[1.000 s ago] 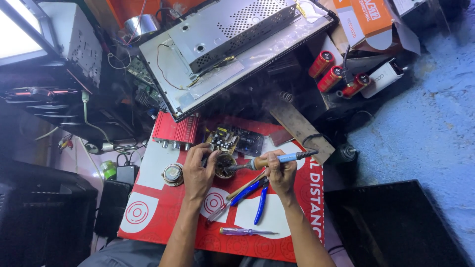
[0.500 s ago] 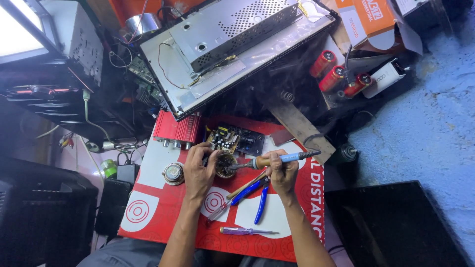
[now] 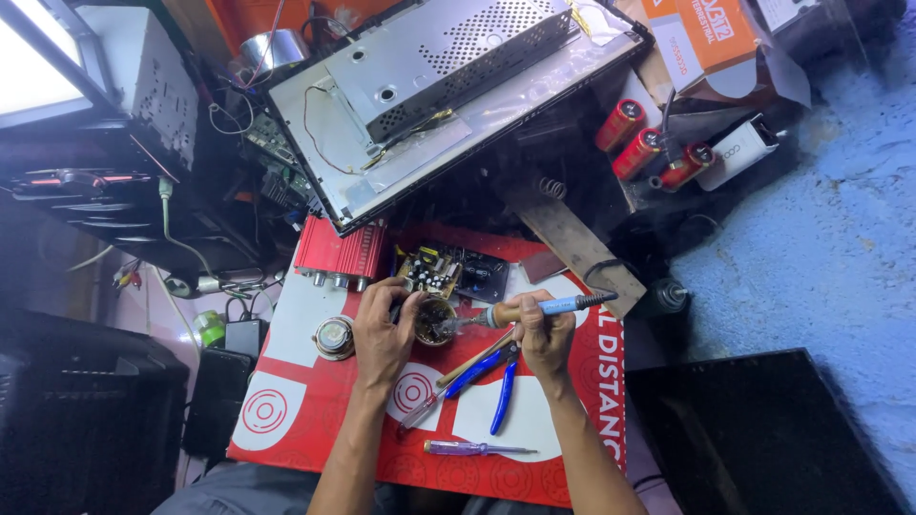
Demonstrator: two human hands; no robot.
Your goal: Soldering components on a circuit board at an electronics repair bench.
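My right hand (image 3: 542,336) grips a soldering iron (image 3: 534,309) with a blue and tan handle, its tip pointing left into a small round tin (image 3: 436,319). My left hand (image 3: 383,329) rests against the left side of that tin, fingers curled around it. Just behind the tin lies a bare circuit board (image 3: 454,272) with several components. Everything sits on a red and white printed mat (image 3: 315,420).
Blue-handled pliers (image 3: 496,381), a thin stick and a clear purple screwdriver (image 3: 472,447) lie on the mat near my wrists. A red amplifier case (image 3: 339,253), a small round speaker (image 3: 334,337), an opened metal chassis (image 3: 448,86), red capacitors (image 3: 639,143) and a wooden plank (image 3: 572,243) surround it.
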